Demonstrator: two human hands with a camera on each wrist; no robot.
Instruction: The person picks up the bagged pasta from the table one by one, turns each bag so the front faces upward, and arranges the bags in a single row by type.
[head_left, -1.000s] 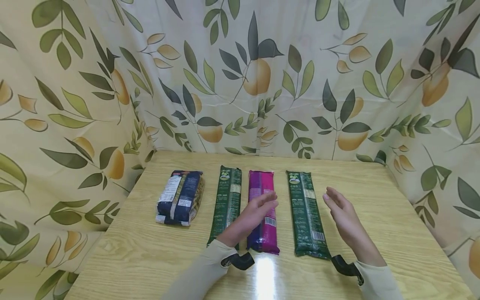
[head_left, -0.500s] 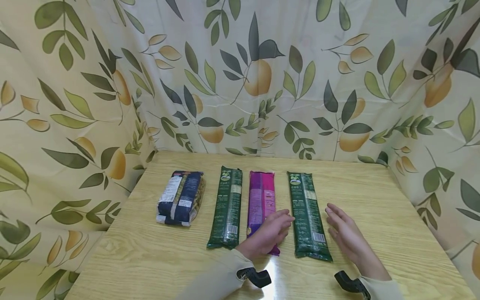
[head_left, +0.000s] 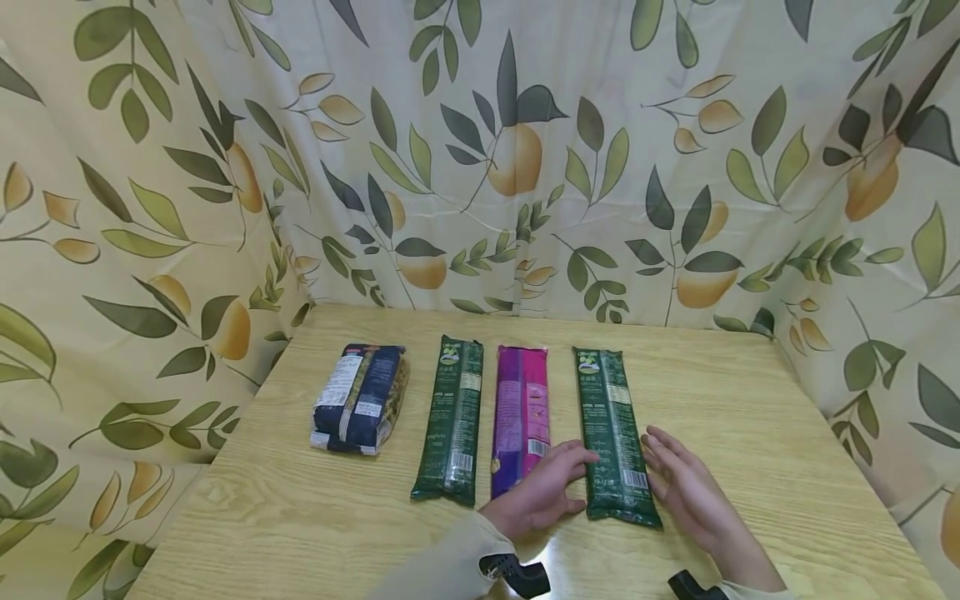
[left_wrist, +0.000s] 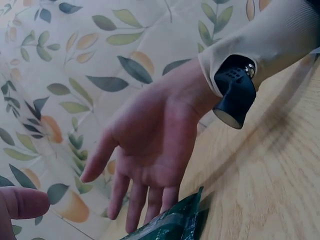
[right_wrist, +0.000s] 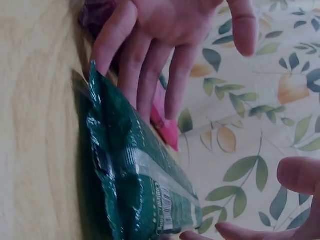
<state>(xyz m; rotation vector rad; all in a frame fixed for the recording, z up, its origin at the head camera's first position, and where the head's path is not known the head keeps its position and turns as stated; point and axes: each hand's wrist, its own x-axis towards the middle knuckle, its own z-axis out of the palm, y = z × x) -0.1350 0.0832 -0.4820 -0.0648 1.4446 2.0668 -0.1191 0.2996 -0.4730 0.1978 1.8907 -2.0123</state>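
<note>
A green spaghetti pack (head_left: 611,417) lies flat on the table between my two hands. My left hand (head_left: 542,492) is at its left side near the lower end, fingers extended, fingertips right at the edge. Along the opposite side, my right hand (head_left: 692,493) has its fingers straight and its fingertips close to the pack. In the right wrist view, the left hand's fingers (right_wrist: 131,65) reach behind the green pack (right_wrist: 132,165). The left wrist view has the right hand (left_wrist: 155,135) with palm showing and fingers extended beside the pack's end. Neither hand is curled round it.
A pink and purple pack (head_left: 521,408) lies just left, its lower end partly behind the left hand. Beyond it are another green spaghetti pack (head_left: 452,417) and a dark blue pasta bag (head_left: 362,398). A leaf-patterned curtain (head_left: 465,192) borders the wooden table (head_left: 285,517).
My left hand has moved right, from over the pink and purple pack to the right green pack's left edge. My right hand has come down and closer to its right edge.
</note>
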